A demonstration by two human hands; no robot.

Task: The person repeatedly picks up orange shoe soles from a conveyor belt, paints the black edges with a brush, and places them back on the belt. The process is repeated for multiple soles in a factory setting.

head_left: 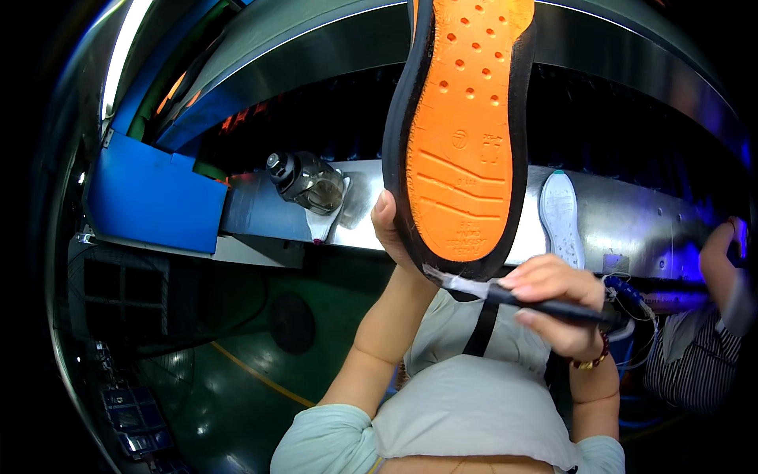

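An orange shoe sole [462, 158] with a raised black rim stands tall in front of me, its dimpled and grooved face toward me. My left hand [388, 229] grips it by the lower left edge; most of its fingers are hidden behind the sole. In my right hand [557, 302] is a brush with a black handle [545, 306], held level between thumb and fingers. Its pale, whitish tip [458, 282] touches the black rim at the sole's bottom end.
Behind the sole runs a metal ledge [624, 209]. A dark drink bottle [312, 186] rests there at left, on a white piece. A pale blue-white sole [560, 213] lies to the right. A blue box-like panel [158, 193] stands at left. Another person's arm [717, 261] shows far right.
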